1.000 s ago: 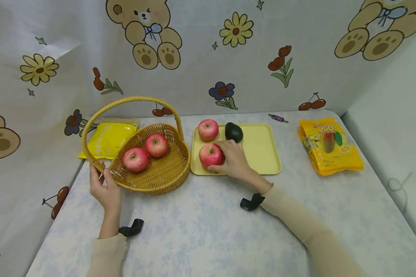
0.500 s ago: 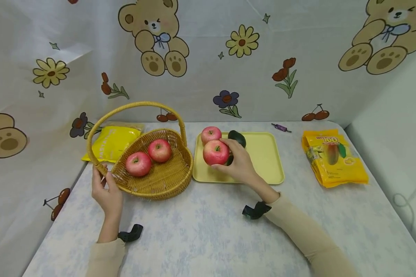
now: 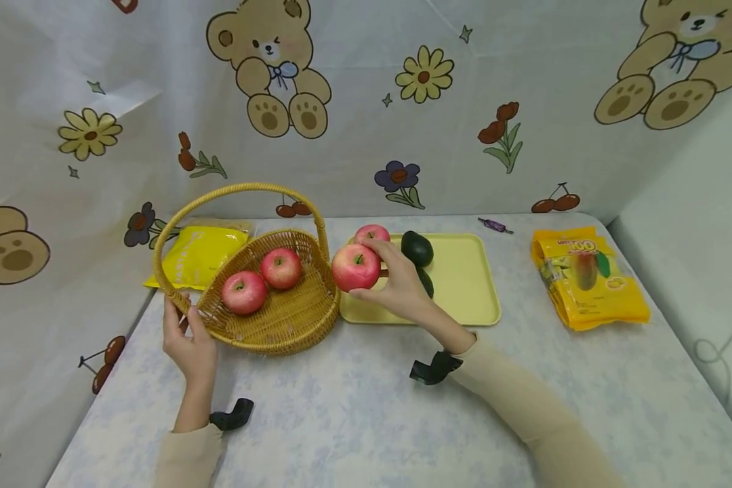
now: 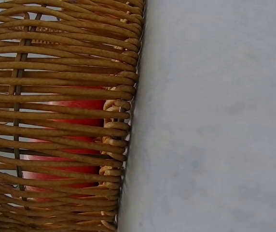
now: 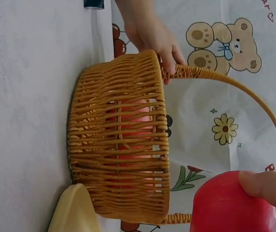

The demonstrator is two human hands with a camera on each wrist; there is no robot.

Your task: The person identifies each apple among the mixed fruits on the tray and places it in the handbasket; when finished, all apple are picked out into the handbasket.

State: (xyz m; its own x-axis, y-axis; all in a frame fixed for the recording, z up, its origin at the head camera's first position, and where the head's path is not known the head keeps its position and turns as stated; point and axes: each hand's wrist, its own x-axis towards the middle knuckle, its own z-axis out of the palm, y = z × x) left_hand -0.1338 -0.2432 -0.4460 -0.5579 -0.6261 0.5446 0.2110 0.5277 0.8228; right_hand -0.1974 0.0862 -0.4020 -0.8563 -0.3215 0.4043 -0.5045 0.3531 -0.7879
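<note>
Toward the worktop's (image 3: 317,420) back edge, the right hand (image 3: 399,288), half-curled, grips an apple (image 3: 356,268) near the tray's (image 3: 463,278) left edge, while the left hand (image 3: 190,346) grips the basket's (image 3: 287,315) handle (image 3: 250,186).

Yellow bag (image 3: 196,259): beyond left hand (image 3: 190,347), lying on tabletop (image 3: 329,407), partly hidden, lettering too small to read. Small purple wrapped item (image 3: 495,226): beyond and to right of right hand (image 3: 399,288), near far edge. Yellow-orange packet (image 3: 588,281): well to right of right hand; mango picture, "100" print. Tabletop: mottled pale blue-white. Backdrop (image 3: 354,122): white, beyond both hands; bears, flowers, cherries printed. Thin pale cord (image 3: 715,356): far right of right hand.
</note>
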